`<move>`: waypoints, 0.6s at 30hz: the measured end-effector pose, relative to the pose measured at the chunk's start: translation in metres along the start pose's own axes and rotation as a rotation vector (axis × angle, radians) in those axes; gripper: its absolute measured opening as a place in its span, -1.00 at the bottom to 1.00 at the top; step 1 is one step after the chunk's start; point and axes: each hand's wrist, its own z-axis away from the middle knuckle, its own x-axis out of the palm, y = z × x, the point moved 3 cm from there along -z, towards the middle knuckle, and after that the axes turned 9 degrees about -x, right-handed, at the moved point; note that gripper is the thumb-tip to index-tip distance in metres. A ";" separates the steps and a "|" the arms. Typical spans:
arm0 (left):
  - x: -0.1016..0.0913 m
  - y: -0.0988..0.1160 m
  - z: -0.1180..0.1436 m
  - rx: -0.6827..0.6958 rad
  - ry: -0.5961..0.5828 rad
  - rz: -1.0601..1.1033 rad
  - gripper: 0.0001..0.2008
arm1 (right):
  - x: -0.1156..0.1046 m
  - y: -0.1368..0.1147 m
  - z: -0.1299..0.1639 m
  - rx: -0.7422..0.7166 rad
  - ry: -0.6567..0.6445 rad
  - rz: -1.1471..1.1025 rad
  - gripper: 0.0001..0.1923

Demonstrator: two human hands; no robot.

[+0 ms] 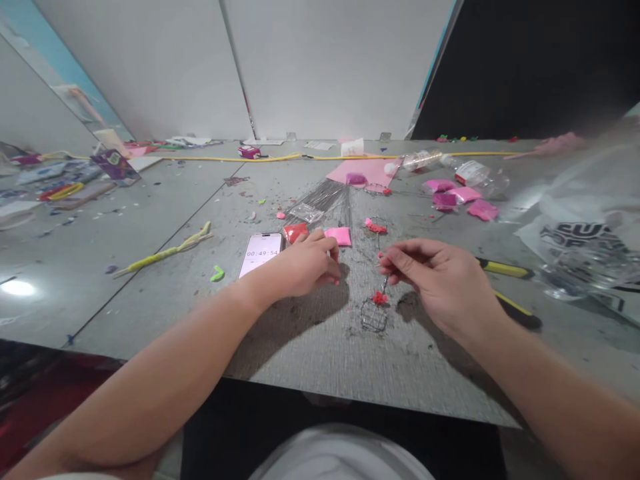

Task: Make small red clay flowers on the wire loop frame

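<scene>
Grey table (150, 267): two hands, left hand (305, 267), right hand (440, 280), one phone (260, 253).

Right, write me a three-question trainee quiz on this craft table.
1. True or false: the phone lies screen up beside the left hand.
2. What colour are the beads on the wire piece below the right hand?
3. The yellow-handled tool lies: A) left of the phone B) just beyond the right hand C) on the pink sheet

Key: 1 true; 2 red; 3 B
</scene>
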 end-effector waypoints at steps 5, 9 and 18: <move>-0.006 -0.007 0.000 0.026 0.047 0.144 -0.78 | -0.005 0.003 0.000 -0.091 0.028 0.011 -0.72; -0.022 -0.006 0.003 -0.041 0.171 0.489 -0.83 | -0.010 -0.003 0.003 -0.148 0.020 0.037 -0.74; -0.012 0.035 0.010 -0.300 0.283 1.501 -0.78 | 0.000 -0.036 0.032 -0.361 -0.007 0.125 -0.93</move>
